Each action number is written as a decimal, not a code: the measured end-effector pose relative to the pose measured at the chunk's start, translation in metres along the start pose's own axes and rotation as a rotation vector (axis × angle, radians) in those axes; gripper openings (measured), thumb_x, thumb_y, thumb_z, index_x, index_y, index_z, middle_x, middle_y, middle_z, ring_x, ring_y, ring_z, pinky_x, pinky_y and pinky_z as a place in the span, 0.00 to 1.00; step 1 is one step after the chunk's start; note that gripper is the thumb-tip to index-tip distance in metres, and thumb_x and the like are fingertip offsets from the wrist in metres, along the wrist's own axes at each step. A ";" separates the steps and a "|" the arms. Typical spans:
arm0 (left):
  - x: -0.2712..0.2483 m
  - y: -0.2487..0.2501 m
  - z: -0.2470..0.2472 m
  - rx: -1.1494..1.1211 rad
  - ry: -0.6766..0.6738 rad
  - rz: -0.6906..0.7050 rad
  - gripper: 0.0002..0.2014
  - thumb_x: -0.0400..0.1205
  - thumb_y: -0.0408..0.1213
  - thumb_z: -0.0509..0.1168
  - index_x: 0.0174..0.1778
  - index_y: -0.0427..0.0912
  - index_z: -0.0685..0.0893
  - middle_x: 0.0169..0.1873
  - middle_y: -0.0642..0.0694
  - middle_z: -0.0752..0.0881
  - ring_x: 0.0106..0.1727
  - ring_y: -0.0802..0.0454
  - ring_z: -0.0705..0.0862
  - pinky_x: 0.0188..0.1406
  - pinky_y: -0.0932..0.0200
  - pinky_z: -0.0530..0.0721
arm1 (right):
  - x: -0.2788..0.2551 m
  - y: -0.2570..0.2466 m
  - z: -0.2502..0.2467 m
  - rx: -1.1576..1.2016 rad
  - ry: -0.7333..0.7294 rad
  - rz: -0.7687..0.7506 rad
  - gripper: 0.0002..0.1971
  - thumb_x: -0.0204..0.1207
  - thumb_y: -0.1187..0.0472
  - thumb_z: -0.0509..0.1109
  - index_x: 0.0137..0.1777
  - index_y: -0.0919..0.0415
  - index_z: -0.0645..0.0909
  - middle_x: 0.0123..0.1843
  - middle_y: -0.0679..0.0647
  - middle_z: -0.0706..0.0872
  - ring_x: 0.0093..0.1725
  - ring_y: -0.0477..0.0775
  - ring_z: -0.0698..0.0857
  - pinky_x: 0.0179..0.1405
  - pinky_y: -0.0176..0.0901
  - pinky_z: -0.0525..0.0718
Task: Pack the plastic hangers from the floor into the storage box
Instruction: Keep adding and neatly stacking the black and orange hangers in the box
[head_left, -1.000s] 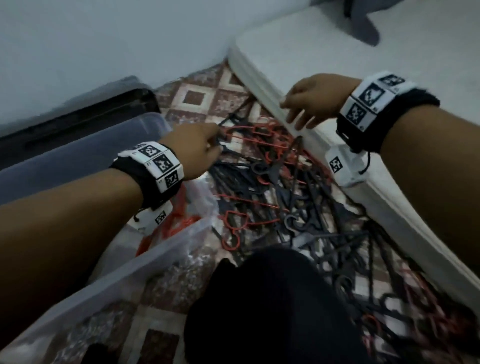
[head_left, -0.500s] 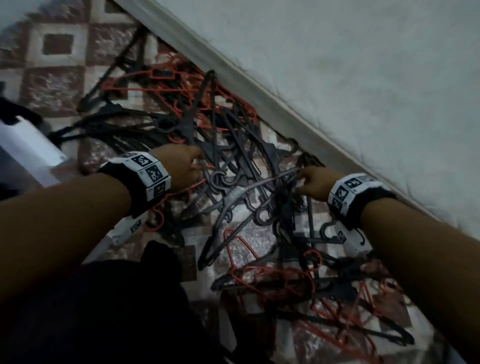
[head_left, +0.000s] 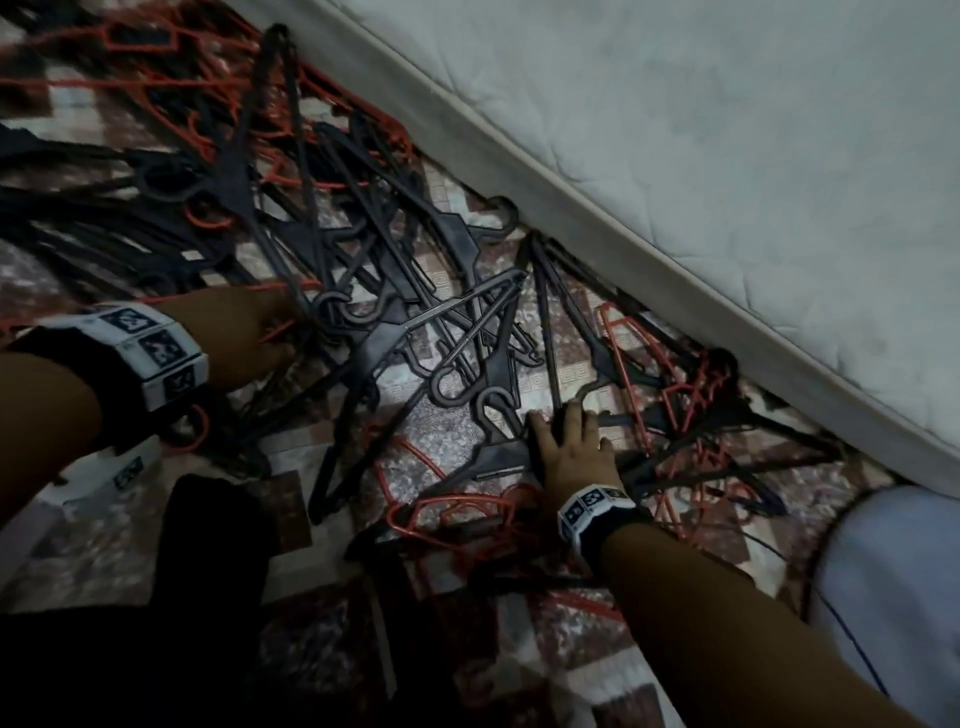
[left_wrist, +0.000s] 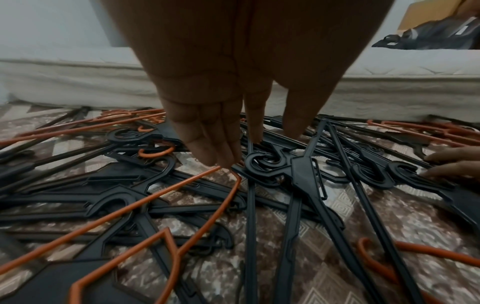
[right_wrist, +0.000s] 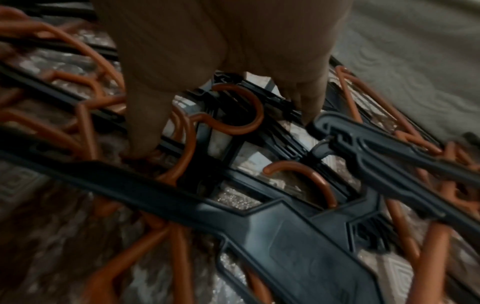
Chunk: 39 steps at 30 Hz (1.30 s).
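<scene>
Black and orange plastic hangers (head_left: 415, 322) lie tangled on the patterned carpet beside a mattress. My left hand (head_left: 260, 338) reaches down into the pile's left side. In the left wrist view its straight fingertips (left_wrist: 221, 158) meet the raised corner of an orange hanger (left_wrist: 145, 205), and the thumb stands apart from it. My right hand (head_left: 566, 436) lies spread on the hangers lower down, next to a black hanger (head_left: 493, 457). In the right wrist view its thumb (right_wrist: 145, 127) presses among orange hooks, over a wide black hanger (right_wrist: 285, 236). The storage box is out of view.
The white mattress (head_left: 675, 182) runs along the pile's far and right side, with a dark bag (left_wrist: 428, 35) lying on top. A pale cloth (head_left: 893, 597) lies at the lower right. My dark-clothed leg (head_left: 208, 571) fills the lower left. Bare carpet (head_left: 436, 431) shows between the hangers.
The view has swung down from the box to the hanger pile, and the box has left the frame. Both hands have dropped onto the hangers. The right hand now lies lower in the pile.
</scene>
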<state>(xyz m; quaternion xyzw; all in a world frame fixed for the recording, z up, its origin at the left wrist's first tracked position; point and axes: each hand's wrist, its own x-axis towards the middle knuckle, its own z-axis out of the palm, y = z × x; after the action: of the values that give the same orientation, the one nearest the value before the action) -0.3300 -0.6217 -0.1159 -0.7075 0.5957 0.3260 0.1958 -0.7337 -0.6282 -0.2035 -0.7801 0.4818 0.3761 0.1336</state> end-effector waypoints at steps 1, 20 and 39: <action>-0.001 0.000 0.001 -0.004 0.007 0.001 0.26 0.82 0.52 0.64 0.77 0.56 0.70 0.70 0.43 0.80 0.62 0.41 0.83 0.59 0.52 0.81 | 0.001 0.001 -0.001 0.029 0.032 -0.006 0.43 0.80 0.39 0.61 0.85 0.45 0.38 0.84 0.66 0.47 0.81 0.75 0.52 0.73 0.69 0.69; 0.000 -0.011 0.028 -0.095 0.174 0.023 0.23 0.76 0.45 0.73 0.68 0.47 0.83 0.53 0.39 0.88 0.46 0.40 0.88 0.46 0.51 0.85 | 0.019 0.036 -0.062 0.853 0.620 0.628 0.46 0.72 0.40 0.69 0.85 0.58 0.56 0.84 0.65 0.59 0.83 0.66 0.59 0.81 0.60 0.62; 0.015 0.000 0.059 -0.396 -0.125 -0.082 0.44 0.76 0.53 0.73 0.84 0.45 0.59 0.79 0.40 0.70 0.78 0.41 0.71 0.75 0.55 0.68 | 0.034 -0.024 -0.071 1.300 0.315 0.883 0.49 0.51 0.37 0.79 0.74 0.43 0.64 0.75 0.67 0.59 0.67 0.75 0.73 0.64 0.60 0.80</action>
<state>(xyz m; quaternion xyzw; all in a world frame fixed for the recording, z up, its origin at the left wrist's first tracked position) -0.3423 -0.5931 -0.1683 -0.7342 0.4774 0.4718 0.1028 -0.6720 -0.6787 -0.1833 -0.3272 0.8820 -0.0762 0.3305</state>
